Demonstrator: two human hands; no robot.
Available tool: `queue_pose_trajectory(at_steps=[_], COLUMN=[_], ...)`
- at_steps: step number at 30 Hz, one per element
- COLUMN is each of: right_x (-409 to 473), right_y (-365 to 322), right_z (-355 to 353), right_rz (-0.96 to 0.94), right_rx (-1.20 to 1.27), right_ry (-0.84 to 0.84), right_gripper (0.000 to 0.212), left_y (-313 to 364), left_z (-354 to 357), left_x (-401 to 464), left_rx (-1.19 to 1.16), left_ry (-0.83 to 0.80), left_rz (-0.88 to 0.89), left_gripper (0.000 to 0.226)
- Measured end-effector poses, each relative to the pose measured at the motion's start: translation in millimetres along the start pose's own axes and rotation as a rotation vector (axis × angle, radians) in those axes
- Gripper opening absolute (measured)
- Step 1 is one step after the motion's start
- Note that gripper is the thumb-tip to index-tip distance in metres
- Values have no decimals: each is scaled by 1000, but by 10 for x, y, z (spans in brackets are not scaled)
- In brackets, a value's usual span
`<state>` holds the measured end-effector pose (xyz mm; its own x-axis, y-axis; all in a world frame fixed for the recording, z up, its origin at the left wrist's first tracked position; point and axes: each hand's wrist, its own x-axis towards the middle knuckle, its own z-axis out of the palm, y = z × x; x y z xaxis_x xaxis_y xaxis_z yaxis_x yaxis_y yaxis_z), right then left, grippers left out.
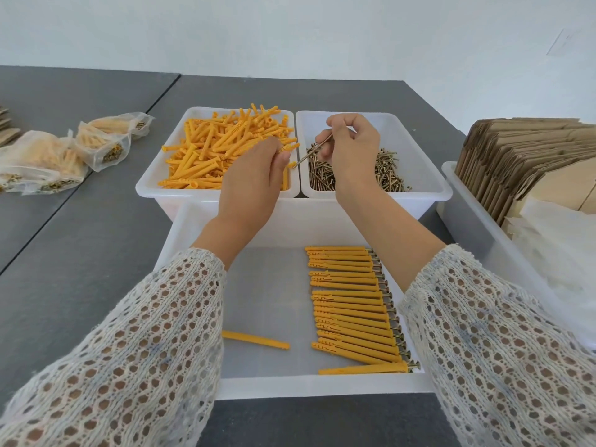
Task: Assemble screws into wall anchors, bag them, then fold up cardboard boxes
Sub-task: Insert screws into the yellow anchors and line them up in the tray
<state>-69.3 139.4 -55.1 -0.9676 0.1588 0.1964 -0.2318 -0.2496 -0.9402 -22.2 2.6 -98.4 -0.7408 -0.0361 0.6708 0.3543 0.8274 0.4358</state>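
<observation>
Three white bins sit in front of you, plus a fourth at 3 o'clock.

Item: anchor bin (151,175), 11 o'clock. Heaped with loose orange wall anchors (222,140); a large stock is unassembled.

Item: screw bin (429,188), 1 o'clock. A pile of brass-coloured screws (358,175) lies on its floor.

Item: collecting bin (290,387), 6 o'clock, between your forearms. It holds a neat row of finished anchors (351,308) with screw heads showing at their right ends, roughly twenty, and one stray anchor (256,340) lying apart at its 8 o'clock, apparently without a screw.

Item: your left hand (251,179), over the anchor bin's right edge. Its fingers are curled round an anchor (287,148) whose end juts toward the screw bin.

Item: your right hand (351,146), over the screw bin. It pinches a single screw (311,153) near the head, tip aimed down-left, close to the anchor's mouth but seemingly not yet inside.

Item: filled bags (64,153), 10 o'clock, on the grey table (80,253). Several batches are already bagged.

Item: flat cardboard boxes (522,150), 3 o'clock, standing in their bin (467,214) with pale bags (561,240) in front. None is folded.

Status, as judged: assembly mid-run; the current row awaits bagging; box folding not begun.
</observation>
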Motion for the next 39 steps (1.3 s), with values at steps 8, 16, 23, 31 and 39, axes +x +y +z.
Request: queue_pose_trajectory(at_steps=[8,16,23,31,39], right_x=[101,168,171,194,194], right_y=[83,92,92,74,80], right_z=[-86,-165,-130,-169,-185], right_rz=[197,342,289,229,184], right_rx=[65,230,187,125,104], right_ry=[84,171,136,187,198], right_gripper=[14,16,15,15,15], left_y=[24,54,36,3,11], left_z=[-118,-121,-30,-12,-22], left_x=[88,61,45,46,34], left_rx=[-94,-448,-333,-205,-183], left_ry=[194,35,-138,-181,-195], left_rz=[61,-117,-89,13,13], left_gripper=[22,11,19,29,26])
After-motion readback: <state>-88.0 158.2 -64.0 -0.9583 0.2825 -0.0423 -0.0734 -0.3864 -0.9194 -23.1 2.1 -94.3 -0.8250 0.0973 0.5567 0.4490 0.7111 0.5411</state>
